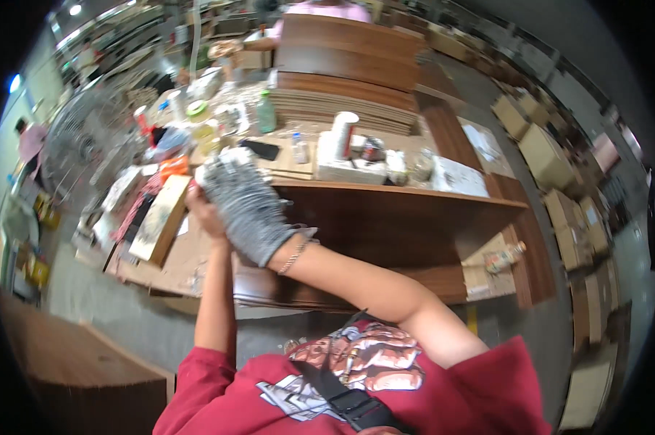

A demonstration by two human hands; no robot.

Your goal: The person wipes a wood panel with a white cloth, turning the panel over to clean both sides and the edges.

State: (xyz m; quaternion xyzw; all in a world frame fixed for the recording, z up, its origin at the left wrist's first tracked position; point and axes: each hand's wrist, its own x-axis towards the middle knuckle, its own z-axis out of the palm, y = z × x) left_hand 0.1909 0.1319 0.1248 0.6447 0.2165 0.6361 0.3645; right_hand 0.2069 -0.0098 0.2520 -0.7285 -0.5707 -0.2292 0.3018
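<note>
My right hand (246,206), in a grey knitted glove, reaches across to the left end of an upright dark brown board (385,221). Its fingers are bent and slightly blurred; anything in them is hidden. Close against it on the left is my bare left hand (208,216), fingers curled and partly covered by the glove. What the left hand grips cannot be made out. Beside it lies a pale wooden block (159,221), slanted on the worktable. A black phone-like slab (261,150) rests just beyond the glove.
Past the board stand a green bottle (266,112), a white cylinder (344,134) and stacked brown panels (349,105). A large fan (85,148) is at the left. A plastic bottle (505,257) lies at the right. Cardboard boxes (548,167) line the aisle; another person (331,10) is behind the panels.
</note>
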